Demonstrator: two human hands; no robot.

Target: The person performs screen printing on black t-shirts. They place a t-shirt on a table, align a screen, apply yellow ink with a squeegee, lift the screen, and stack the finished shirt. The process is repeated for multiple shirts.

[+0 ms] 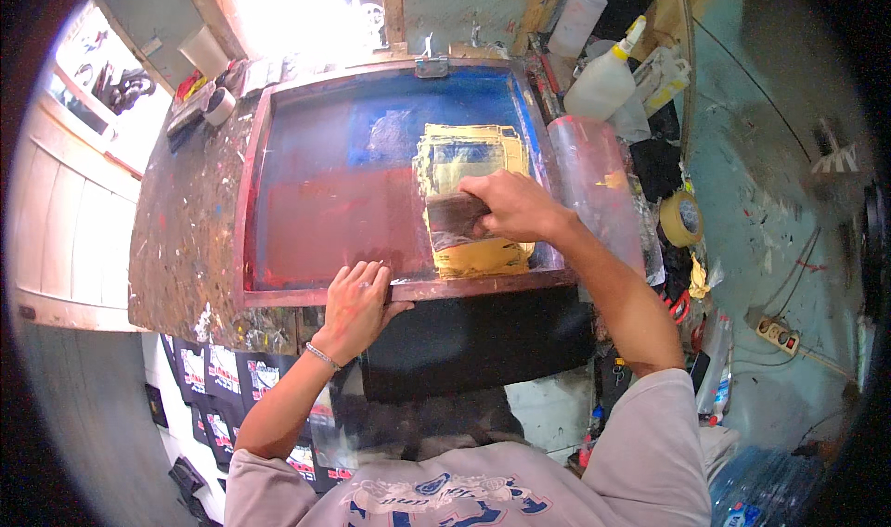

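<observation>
A wooden-framed printing screen (325,202) lies on the workbench, its mesh stained blue at the back and dark red at the front left. Yellow ink (483,260) covers a rough rectangle on its right side. My right hand (510,207) grips a dark squeegee (455,216), which rests on the mesh within the yellow patch. My left hand (355,300) lies on the near edge of the frame, fingers over the rim and thumb along its front. Beneath the near edge, black cloth (478,337) hangs off the bench. A metal hinge clamp (432,66) meets the frame's far edge.
The paint-spattered workbench (190,212) extends left of the screen. At the right stand a spray bottle (603,82), a clear plastic roll (594,174) and a tape roll (680,219). Printed black cloths (227,379) lie below left. A power strip (778,335) is at the far right.
</observation>
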